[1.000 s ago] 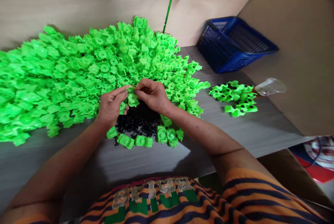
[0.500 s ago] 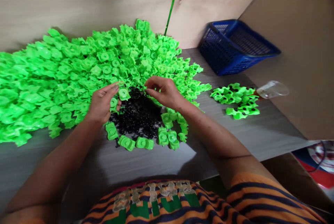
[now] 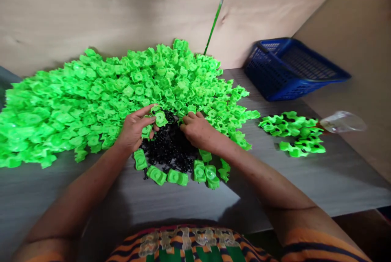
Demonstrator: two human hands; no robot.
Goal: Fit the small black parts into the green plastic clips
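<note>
My left hand pinches a bright green moulded plastic piece, shaped like a small toy car body, between thumb and fingers. A second green piece sits under the same hand, against its lower fingers. Below both hands lies a heap of small black plastic parts, too small to make out singly. At the heap's upper right edge is my right hand, back upward and fingers curled down together. Its fingertips are hidden, so what they hold cannot be seen. Several green pieces lie around the near edge of the black heap.
A large mound of green pieces spreads along the wooden back wall. A blue plastic basket stands at the back right. In front of it lie green pieces with black parts on them, beside a clear plastic cup.
My right hand has come down toward the black parts, its knuckles now turned upward. My left hand keeps its green piece. The whole view has shifted slightly.
</note>
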